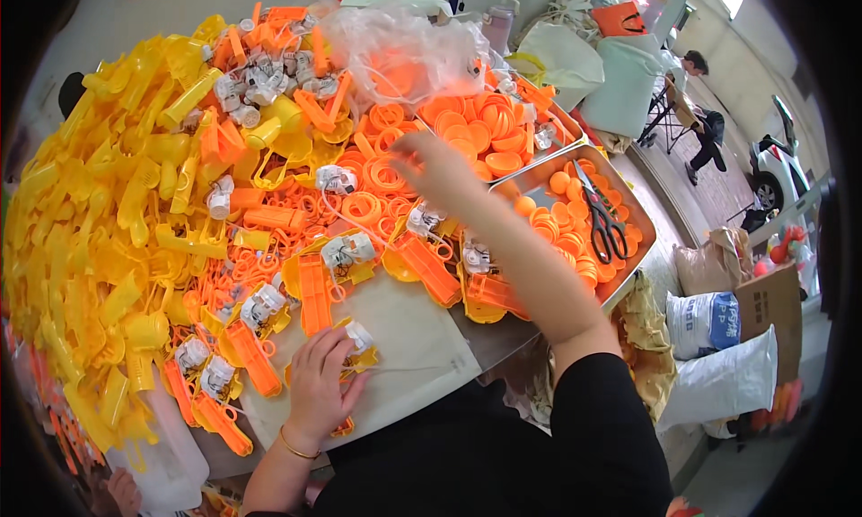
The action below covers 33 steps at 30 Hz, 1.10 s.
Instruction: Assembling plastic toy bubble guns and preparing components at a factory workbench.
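Observation:
My left hand (316, 378) rests over a yellow plastic toy shell (363, 359) near the table's front edge, its fingers bent and holding it down. A white motor unit (358, 337) sits at the shell's upper end; an orange piece (344, 427) shows below my palm, and the rest is hidden. My right hand (435, 171) stretches over a heap of orange plastic rings (364, 207), fingers loosely apart, with nothing visible in them. Around the hands lie several similar part-assembled shells with orange bodies (314, 293) and white units (348, 249).
A large heap of yellow shells (90, 239) fills the left side. Right of my arm, a tray (639, 261) holds orange caps and black-handled scissors (607, 234). A clear plastic bag (404, 46) lies at the back. Another person's hand (124, 492) shows at lower left; sacks (718, 382) stand right.

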Available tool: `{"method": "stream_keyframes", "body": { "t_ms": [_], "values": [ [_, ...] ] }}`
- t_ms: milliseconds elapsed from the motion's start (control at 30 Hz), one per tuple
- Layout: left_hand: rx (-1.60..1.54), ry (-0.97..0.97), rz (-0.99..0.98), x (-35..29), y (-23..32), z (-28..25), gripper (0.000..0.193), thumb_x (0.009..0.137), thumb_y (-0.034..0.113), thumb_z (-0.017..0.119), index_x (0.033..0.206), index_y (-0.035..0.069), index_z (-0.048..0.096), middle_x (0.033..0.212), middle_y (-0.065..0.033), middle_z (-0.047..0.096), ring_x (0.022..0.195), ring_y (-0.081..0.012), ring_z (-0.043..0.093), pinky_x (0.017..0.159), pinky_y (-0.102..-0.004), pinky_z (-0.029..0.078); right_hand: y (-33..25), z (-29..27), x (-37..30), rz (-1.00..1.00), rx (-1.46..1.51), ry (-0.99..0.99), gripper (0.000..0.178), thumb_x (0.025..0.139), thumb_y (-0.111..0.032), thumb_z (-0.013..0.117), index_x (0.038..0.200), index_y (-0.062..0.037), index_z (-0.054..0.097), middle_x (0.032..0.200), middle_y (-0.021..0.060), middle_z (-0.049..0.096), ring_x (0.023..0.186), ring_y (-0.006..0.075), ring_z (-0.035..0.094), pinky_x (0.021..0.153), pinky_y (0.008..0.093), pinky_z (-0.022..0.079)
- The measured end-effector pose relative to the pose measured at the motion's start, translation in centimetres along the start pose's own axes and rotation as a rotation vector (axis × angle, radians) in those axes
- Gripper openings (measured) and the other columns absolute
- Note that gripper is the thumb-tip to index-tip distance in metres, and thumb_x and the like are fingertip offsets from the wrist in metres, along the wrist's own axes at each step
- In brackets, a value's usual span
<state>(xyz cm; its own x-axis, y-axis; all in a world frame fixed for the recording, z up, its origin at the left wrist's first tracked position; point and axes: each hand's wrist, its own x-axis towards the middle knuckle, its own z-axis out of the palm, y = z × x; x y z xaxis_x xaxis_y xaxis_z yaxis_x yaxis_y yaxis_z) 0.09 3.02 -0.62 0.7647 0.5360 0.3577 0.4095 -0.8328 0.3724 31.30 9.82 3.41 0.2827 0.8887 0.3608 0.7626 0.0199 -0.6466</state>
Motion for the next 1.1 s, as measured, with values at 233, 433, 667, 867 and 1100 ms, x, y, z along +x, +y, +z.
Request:
{"method": "stream_keyframes", "body": {
  "t_ms": [233,433,667,867,1100],
  "values": [
    [-0.001,0.017,-0.029,0.3,0.5,0.2,0.043,0.071,0.019,0.067,0.109,0.005,0.054,0.117,-0.0112,0.054,0.111,-0.0308,0.05,0.094,-0.0406,0.038,10.2,-4.1,-2.4,0.205,-0.591,-0.051,0.029,0.084,-0.033,0.058,0.1,-0.0097,0.062,0.099,0.0137,0.059,0.095,0.0315,0.057,0.083,0.0407,0.046],
    [0.012,0.041,-0.036,0.1,0.6,0.1,0.041,0.07,0.018,0.067,0.108,0.004,0.055,0.116,-0.011,0.055,0.11,-0.03,0.051,0.094,-0.0394,0.039,9.3,-4.4,-1.2,0.25,-0.21,0.086,0.038,0.08,-0.034,0.064,0.109,-0.0092,0.059,0.115,0.0169,0.053,0.108,0.0333,0.05,0.093,0.0475,0.039],
    [-0.005,0.003,-0.001,0.6,0.4,0.6,0.043,0.07,0.016,0.067,0.11,0.004,0.054,0.118,-0.0116,0.054,0.11,-0.0303,0.05,0.095,-0.04,0.038,15.2,-4.7,3.5,0.191,-0.863,0.16,0.06,0.084,-0.051,0.053,0.13,-0.0131,0.047,0.136,0.0174,0.041,0.124,0.0362,0.039,0.103,0.0485,0.03],
    [-0.023,0.012,-0.018,0.5,0.4,0.4,0.043,0.072,0.013,0.064,0.111,0.002,0.053,0.12,-0.0137,0.052,0.111,-0.0309,0.048,0.096,-0.0393,0.036,6.9,-5.8,-0.2,0.191,-0.343,-0.121,0.051,0.087,-0.043,0.053,0.128,-0.0135,0.05,0.127,0.0158,0.051,0.117,0.0318,0.048,0.096,0.0442,0.04],
    [0.009,0.027,-0.006,0.0,1.0,0.4,0.043,0.072,0.013,0.064,0.112,0.002,0.053,0.119,-0.0137,0.052,0.111,-0.0309,0.048,0.096,-0.0388,0.035,13.2,-16.1,-6.2,0.309,-0.288,0.33,0.027,0.085,-0.024,0.058,0.111,-0.0147,0.063,0.102,0.0115,0.064,0.087,0.0255,0.063,0.078,0.0363,0.049]
  ]
}}
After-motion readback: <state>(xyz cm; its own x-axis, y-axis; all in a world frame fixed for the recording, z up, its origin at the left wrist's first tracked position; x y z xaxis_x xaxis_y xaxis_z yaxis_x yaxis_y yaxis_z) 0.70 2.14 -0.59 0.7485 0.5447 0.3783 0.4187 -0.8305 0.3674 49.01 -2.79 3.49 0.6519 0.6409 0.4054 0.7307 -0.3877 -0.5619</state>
